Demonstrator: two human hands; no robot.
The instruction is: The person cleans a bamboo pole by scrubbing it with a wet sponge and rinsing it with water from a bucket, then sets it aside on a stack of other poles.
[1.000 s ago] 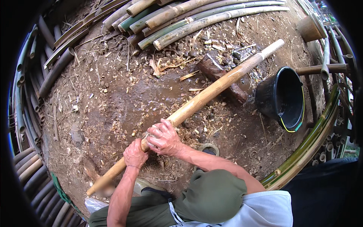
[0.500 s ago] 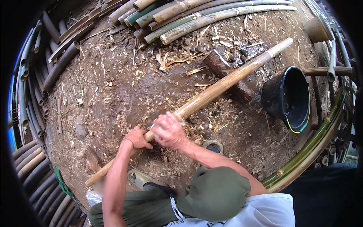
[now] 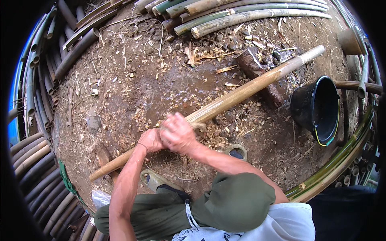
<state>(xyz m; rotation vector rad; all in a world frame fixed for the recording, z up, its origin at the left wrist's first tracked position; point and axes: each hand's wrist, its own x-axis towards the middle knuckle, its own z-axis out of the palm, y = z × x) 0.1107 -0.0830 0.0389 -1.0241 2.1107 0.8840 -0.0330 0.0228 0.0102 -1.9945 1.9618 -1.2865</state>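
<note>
A long, pale tan bamboo pole slants from lower left to upper right. Its upper part rests across a dark, wet log. My left hand is closed around the pole's lower part. Right beside it, my right hand wraps over the pole, smeared by motion. A pale fibrous wad sticks out between that hand and the pole; most of it is hidden. Under the pole's lower end lies a short brown wood piece.
A black bucket with a yellow-green handle stands tilted at right. Stacked bamboo poles lie at the far side, with more bamboo on the left. Green bamboo lengths curve along the right. Chips litter the damp soil.
The view has shifted, so the bucket and log sit further right in it. My left hand has come closer to my right hand along the pole. The pole still lies across the log.
</note>
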